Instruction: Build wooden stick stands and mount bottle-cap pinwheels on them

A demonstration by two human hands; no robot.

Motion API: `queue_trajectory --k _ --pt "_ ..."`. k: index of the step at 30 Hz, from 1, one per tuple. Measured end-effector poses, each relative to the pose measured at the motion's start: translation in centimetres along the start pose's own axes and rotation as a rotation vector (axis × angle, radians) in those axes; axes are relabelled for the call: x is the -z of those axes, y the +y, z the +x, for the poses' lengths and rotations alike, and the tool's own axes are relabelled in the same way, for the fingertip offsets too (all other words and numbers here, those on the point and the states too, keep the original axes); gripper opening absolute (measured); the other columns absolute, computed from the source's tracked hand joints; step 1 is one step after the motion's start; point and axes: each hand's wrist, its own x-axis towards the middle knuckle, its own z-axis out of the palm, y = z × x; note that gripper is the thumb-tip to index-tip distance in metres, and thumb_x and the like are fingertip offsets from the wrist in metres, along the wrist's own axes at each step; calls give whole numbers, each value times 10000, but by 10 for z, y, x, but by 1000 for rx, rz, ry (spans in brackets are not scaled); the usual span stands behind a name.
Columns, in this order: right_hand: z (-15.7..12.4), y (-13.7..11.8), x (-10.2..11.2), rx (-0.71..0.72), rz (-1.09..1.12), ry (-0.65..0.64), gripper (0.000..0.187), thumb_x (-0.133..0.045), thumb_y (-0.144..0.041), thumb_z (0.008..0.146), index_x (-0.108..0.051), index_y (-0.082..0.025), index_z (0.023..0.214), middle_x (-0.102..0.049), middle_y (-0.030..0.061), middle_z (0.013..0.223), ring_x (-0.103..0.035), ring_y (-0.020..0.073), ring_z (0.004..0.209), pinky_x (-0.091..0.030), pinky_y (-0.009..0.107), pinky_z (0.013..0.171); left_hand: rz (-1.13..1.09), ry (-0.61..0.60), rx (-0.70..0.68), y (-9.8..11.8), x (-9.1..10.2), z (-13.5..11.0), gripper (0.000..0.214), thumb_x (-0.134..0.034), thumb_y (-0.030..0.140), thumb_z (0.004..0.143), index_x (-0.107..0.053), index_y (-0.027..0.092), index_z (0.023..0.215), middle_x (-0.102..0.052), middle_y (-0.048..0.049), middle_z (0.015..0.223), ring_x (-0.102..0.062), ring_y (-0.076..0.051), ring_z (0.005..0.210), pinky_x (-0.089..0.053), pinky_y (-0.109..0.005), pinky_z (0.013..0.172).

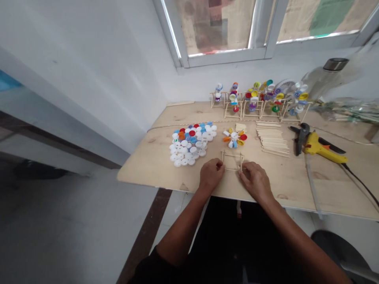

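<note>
Both hands (211, 174) hold the stick frame (231, 170) in their fingers (243, 176) near the table's (145, 169) front edge, bare wood (286, 173) alongside.

The left forearm (183, 225) and right forearm (299, 236) reach forward, slanting inward; the left hand (211, 173) has its back upward, fingers curled, thumb and fingertips in a light pinch; the right hand (255, 179), a little lower, bends its fingers leftward, likewise pinching; the two hands are apart, facing each other
</note>
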Motion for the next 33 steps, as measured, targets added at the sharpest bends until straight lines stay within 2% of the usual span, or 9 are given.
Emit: queue_trajectory --k 5,13,19,28,33 --pt "-4 -1 6 -3 -42 -27 137 -511 -316 853 -581 -211 800 -653 62 818 -575 224 803 -378 331 694 -78 -22 6 -2 5 -4 95 -586 199 755 -620 183 668 -651 11 656 -597 -123 611 -424 -230 609" --pt "-6 -1 6 -8 13 15 124 -502 -294 857 -577 -207 811 -662 54 846 -592 205 822 -375 323 732 -92 -41 -10 -2 6 -5 112 -581 237 750 -611 184 656 -644 14 633 -593 -119 594 -429 -223 594" --pt "-9 -3 5 -16 14 23 121 -506 -292 859 -581 -205 823 -672 67 874 -601 219 843 -383 343 761 -84 -5 -7 -3 3 -6 107 -561 219 750 -606 187 658 -621 17 611 -579 -119 586 -420 -225 583" --pt "-9 -7 6 -26 38 23 116 -516 -279 861 -588 -203 811 -678 74 894 -606 227 864 -386 355 777 -104 -19 -15 -4 2 0 103 -567 249 779 -622 182 723 -638 11 671 -572 -113 603 -426 -227 593" --pt "-10 -8 7 -23 53 35 112 -520 -275 862 -598 -201 831 -676 78 920 -604 230 889 -388 360 795 -94 52 -43 -4 -2 1 93 -583 220 775 -634 173 837 -657 -20 789 -592 -131 708 -455 -247 672"
